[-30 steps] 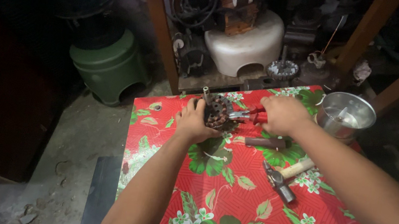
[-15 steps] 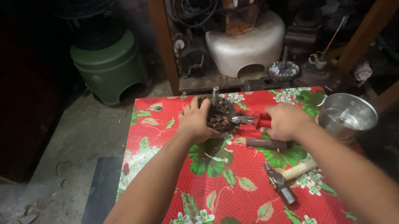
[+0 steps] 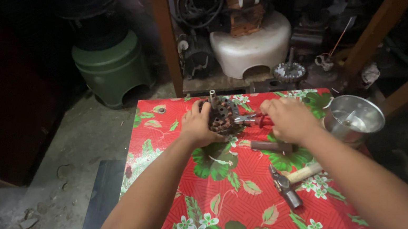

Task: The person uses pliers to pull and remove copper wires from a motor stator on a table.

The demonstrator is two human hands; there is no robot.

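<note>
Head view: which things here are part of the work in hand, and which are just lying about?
In use:
left hand gripping the rusty motor core
right hand holding red-handled pliers against it

Lying about:
hammer
dark handle
metal pot
green bin

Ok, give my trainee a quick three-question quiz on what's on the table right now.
1. True or false: the left hand rests on the motor core.
2. Which tool does the right hand hold against the core? A) hammer B) red-handled pliers C) saw
3. Fill in: the hammer lies on the cloth, ____ by either hand.

Key: 1 true. 2 B, the pliers. 3 untouched; it lies nearer the person than the right hand, below the dark handle.
</note>
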